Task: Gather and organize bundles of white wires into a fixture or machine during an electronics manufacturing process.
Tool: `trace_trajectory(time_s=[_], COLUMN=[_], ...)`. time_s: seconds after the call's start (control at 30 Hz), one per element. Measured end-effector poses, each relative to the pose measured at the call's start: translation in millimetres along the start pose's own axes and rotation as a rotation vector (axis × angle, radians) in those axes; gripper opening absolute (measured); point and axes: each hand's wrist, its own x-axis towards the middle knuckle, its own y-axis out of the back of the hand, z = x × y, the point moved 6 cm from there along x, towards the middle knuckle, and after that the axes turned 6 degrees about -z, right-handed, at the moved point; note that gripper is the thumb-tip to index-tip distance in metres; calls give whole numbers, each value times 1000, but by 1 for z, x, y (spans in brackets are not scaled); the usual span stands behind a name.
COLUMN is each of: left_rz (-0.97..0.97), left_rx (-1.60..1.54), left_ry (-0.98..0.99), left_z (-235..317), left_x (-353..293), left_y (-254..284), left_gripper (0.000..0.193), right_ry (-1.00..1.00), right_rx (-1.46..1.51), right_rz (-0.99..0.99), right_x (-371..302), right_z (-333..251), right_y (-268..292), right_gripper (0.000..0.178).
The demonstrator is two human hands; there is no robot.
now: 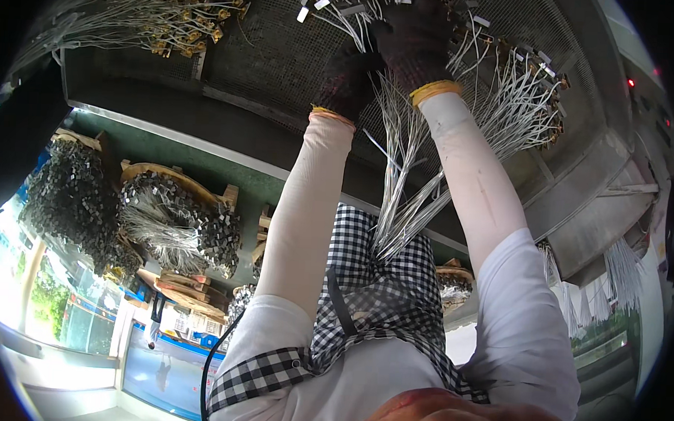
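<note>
Both my hands wear dark knitted gloves with yellow cuffs and reach over a dark mesh work surface [260, 79]. My left hand [350, 79] is closed around part of a bundle of thin silvery-white wires [400, 149], some of which come out above it. Just right of it and farther out, my right hand [416, 45] lies over the same bundle; its fingers are lost against the dark background. Small metal end pieces [353, 9] tip the wires beyond my hands. The bundle's other end hangs over the near edge toward my checked apron [378, 302].
More wires with brass-coloured ends [184, 16] lie at the far left, and another spread of white wires [518, 105] at the right. Below left, wooden stands carry heaps of metal-ended wires [175, 218]. A metal chute [577, 213] juts out at the right.
</note>
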Motion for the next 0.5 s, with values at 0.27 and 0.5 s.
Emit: trace_trajectory(time_s=[0.27,0.5], left_rz=[301,333], left_rx=[638,1245], left_ry=[-27,-419], left_z=[14,43], left_x=[-9,-31], left_y=[40,-55], left_gripper=[35,31], right_ry=[-87,-403], right_rx=[637,1386], right_rz=[-107,-563], right_x=[4,-17], right_z=[34,68], right_y=[-4,-41], right_gripper=[30,23])
